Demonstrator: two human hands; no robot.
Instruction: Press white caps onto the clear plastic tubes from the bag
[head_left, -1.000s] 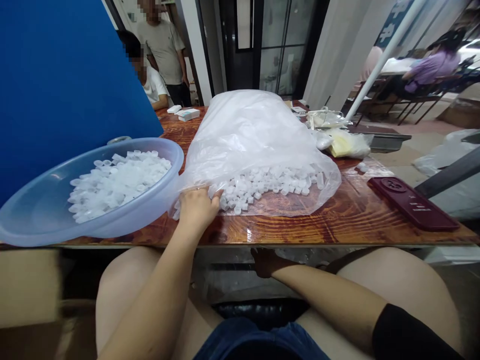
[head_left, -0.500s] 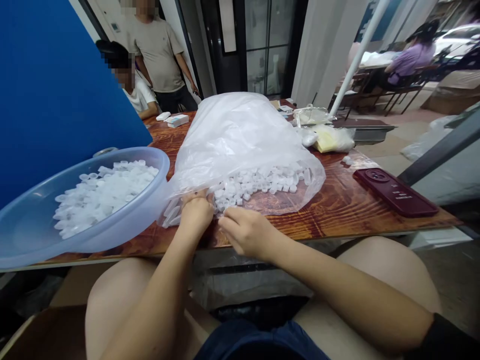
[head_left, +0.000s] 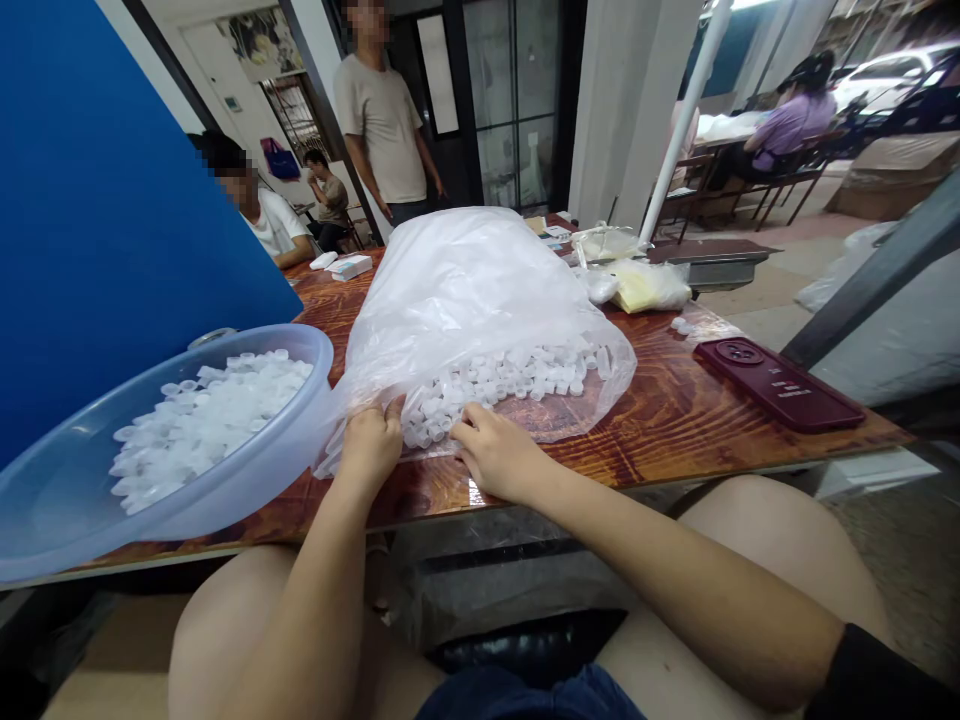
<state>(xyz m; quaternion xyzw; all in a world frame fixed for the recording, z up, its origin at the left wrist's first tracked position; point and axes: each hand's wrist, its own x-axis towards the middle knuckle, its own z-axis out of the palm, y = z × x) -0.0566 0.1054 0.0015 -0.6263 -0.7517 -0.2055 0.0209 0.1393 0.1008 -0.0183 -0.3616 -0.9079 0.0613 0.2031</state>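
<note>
A large clear plastic bag (head_left: 465, 280) lies on the wooden table, its mouth towards me. Inside the mouth are many small white translucent plastic pieces (head_left: 510, 378), short and tube-like. My left hand (head_left: 373, 445) is closed on the bag's edge at the left of the mouth. At the front of the pile, my right hand (head_left: 496, 452) has its fingers bent and drawn together against the pieces; what is between its fingertips is hidden. To the left stands a blue plastic basin (head_left: 319, 385) holding a heap of similar white pieces.
A dark red phone (head_left: 780, 385) lies on the table (head_left: 645, 430) at the right. Behind it are small plastic bags (head_left: 637, 285), one with yellow contents. A blue panel (head_left: 135, 200) rises at the left. A standing person (head_left: 382, 130) and several seated people are beyond the table.
My left hand has shifted left along the bag's edge, apart from my right hand. My right hand has come up against the pieces. The person beyond the table stands farther right.
</note>
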